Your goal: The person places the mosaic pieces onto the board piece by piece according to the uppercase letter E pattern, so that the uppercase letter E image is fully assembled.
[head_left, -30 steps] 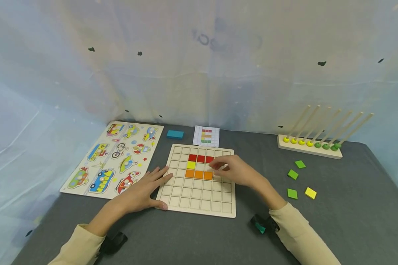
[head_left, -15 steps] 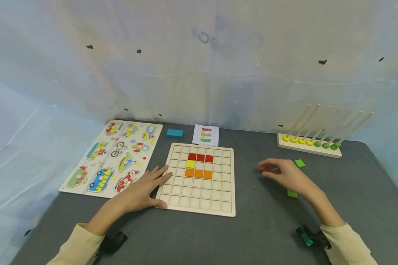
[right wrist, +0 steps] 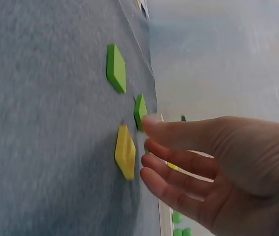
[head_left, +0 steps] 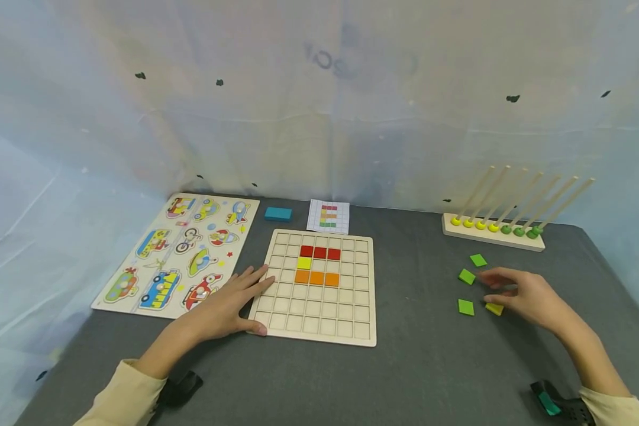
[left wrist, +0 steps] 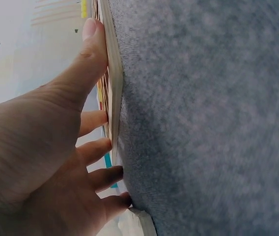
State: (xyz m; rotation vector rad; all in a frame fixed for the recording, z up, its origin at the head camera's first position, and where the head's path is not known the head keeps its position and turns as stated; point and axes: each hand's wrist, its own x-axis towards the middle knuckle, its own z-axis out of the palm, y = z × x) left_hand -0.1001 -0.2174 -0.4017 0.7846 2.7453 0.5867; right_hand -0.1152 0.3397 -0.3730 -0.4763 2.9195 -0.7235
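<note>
Leftmost, a picture puzzle board [head_left: 183, 269] of vehicles lay flat, and beside it the left hand [head_left: 231, 307] rested on the grid board [head_left: 319, 326], fingers spread apart over its left edge, thumb at the near-left corner, gripping nothing. Beyond that board lay a blue block [head_left: 278, 214] and, just right of it, a patterned card [head_left: 342, 218]. Three red tiles [head_left: 320, 253] made a row in the grid, one yellow tile [head_left: 304, 263] sat below the leftmost, and three orange tiles [head_left: 316, 277] filled the row under that. Well to the right, three green tiles [head_left: 466, 276] lay on the dark cloth, with a bead rack [head_left: 484, 235] behind them. Near these, the right hand [head_left: 527, 293] hovered by a yellow piece [right wrist: 125, 152], fingers loosely bent, thumb and fingertips apart, holding nothing.
</note>
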